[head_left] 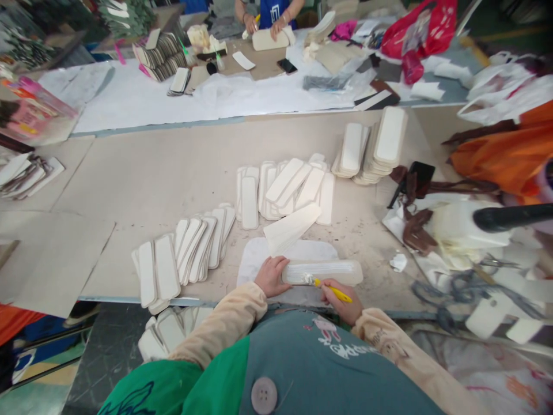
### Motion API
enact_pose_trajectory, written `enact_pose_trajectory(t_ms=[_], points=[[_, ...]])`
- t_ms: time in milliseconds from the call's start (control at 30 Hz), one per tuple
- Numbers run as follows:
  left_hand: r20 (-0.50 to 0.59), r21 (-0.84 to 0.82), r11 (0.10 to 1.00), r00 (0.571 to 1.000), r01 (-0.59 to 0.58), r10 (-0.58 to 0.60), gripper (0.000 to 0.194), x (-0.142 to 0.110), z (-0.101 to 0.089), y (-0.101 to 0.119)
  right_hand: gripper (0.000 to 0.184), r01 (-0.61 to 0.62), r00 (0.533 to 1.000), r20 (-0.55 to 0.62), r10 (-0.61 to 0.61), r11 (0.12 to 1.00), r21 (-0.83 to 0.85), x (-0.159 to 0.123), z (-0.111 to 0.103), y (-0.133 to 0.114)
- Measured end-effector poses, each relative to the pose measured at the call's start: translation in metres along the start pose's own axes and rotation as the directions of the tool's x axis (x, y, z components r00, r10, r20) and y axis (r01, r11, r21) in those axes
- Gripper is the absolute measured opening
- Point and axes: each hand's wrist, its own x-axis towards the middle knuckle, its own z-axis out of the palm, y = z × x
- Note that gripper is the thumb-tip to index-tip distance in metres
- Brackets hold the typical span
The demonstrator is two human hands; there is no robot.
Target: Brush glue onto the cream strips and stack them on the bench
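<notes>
In front of my body lies a long cream panel (pixel 322 272) with rounded corners, a glossy whitish coat along its middle. My left hand (pixel 272 276) holds its left end, thumb and fingers bent over the edge. Closed around a yellow-handled brush (pixel 341 292), my right hand (pixel 342 301) keeps the brush's white-smeared tip on the panel's face. Under the panel is a white sheet (pixel 254 253). A fanned stack of cream strips (pixel 292 228) rests just beyond it, partly over the sheet.
Piles of similar panels stand left (pixel 166 265), ahead (pixel 249 199) and back right (pixel 389 138). Scissors (pixel 496 262), grey cord (pixel 464 294) and an orange cloth (pixel 505 150) crowd the right side. Across the table, a co-worker's hands (pixel 279 26) handle a cream piece.
</notes>
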Motion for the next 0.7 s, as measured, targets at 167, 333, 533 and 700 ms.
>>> enact_pose_trajectory(t_ms=[167, 333, 533, 700], points=[[-0.01, -0.004, 1.0, 1.0, 0.002, -0.002, 0.078, 0.0, 0.0, 0.002, 0.032, -0.028, 0.995, -0.101, 0.026, 0.999, -0.021, -0.019, -0.038, 0.015], [-0.019, 0.011, 1.0, 1.0, 0.001, 0.0, 0.077, -0.002, 0.003, 0.001, 0.036, -0.1, 0.943, -0.32, 0.096, 0.995, 0.005, -0.032, -0.066, 0.026], [-0.042, 0.034, 0.999, 0.999, 0.028, -0.026, 0.076, -0.003, 0.007, 0.002, 0.039, -0.129, 0.908, -0.405, 0.107, 0.991, -0.028, -0.039, -0.086, 0.034], [-0.025, 0.063, 0.997, 0.998, 0.055, -0.053, 0.076, -0.005, 0.006, 0.006, 0.035, -0.08, 0.901, -0.429, 0.063, 0.997, -0.022, -0.043, -0.096, 0.033]])
